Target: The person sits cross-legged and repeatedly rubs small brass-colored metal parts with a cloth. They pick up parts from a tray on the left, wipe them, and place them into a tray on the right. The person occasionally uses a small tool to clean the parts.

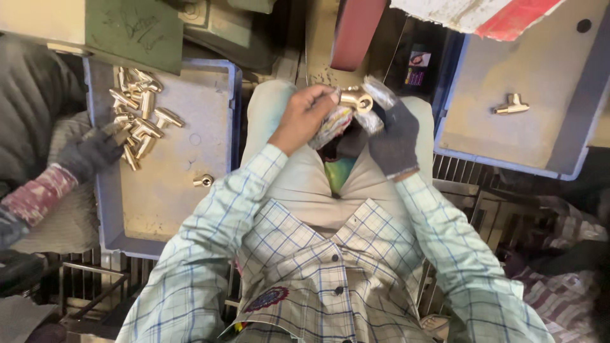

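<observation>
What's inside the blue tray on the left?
Blue tray: a heap of brass fittings at its far corner, one loose fitting. A co-worker's gloved hand hides some.

Brass fitting (356,100) golden; right hand (394,140) glove dark grey; trays (101,209) blue; shirt (330,279) pale checked

fitting in my hands (356,99): brass-coloured metal, glossy, smooth
my right glove (395,138): dark knit cloth, matt
rag (332,125): patterned cloth, soft, crumpled
left tray (166,184): blue plastic, dusty matt floor
loose fittings (137,114): shiny yellow metal
my shirt (305,267): checked woven cloth
</observation>
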